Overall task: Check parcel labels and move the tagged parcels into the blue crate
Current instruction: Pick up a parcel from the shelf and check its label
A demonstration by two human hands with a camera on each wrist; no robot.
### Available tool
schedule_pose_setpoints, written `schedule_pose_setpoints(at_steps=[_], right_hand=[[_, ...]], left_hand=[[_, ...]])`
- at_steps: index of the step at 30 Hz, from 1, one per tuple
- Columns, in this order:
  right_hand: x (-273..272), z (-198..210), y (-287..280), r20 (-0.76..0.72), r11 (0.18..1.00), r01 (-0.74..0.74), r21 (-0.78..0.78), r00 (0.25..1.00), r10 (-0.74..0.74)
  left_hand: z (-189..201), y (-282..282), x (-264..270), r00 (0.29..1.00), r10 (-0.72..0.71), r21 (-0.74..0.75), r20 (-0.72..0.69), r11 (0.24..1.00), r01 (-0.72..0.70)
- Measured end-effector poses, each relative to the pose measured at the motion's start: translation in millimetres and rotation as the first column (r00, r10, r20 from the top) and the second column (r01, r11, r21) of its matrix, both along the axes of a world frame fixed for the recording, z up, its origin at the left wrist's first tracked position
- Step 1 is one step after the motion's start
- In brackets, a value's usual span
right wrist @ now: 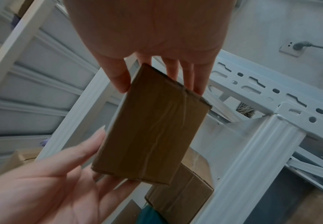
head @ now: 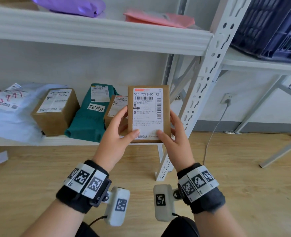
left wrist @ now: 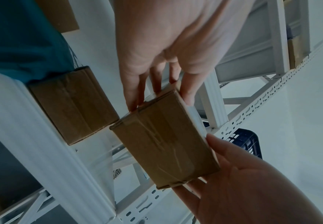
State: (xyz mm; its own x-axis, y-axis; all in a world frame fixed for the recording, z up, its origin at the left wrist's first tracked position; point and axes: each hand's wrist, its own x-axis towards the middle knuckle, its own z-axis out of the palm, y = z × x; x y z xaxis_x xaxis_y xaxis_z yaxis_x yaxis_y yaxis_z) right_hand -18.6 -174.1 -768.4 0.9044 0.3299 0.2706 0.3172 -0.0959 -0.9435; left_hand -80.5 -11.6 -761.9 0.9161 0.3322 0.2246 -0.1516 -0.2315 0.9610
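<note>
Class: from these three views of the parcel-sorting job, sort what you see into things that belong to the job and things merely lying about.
Part of the job:
- flat brown box, held by left hand and right hand
- teal bag with handwritten tag
- blue crate
- cardboard box on the shelf

Lying about:
- wall socket and cable
- paper scrap on the floor
</note>
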Motion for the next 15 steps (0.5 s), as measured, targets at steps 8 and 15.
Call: schedule_pose_setpoints(at_steps=[8,15], right_hand=[[-9.8,-3.7,0.2,-0.03,0.998,-0.011,0.066,0.999,0.013],[-7.1,-4.0,0.5,-0.023,0.996,-0.034,0.088,0.999,0.036]], left_hand=[[-1.7,1.4,-7.1,1.0,-0.013,0.032,-0.011,0.999,0.014],[1.3,1.0,-6.7,1.0,-0.009,0.053,-0.025,0.999,0.01]])
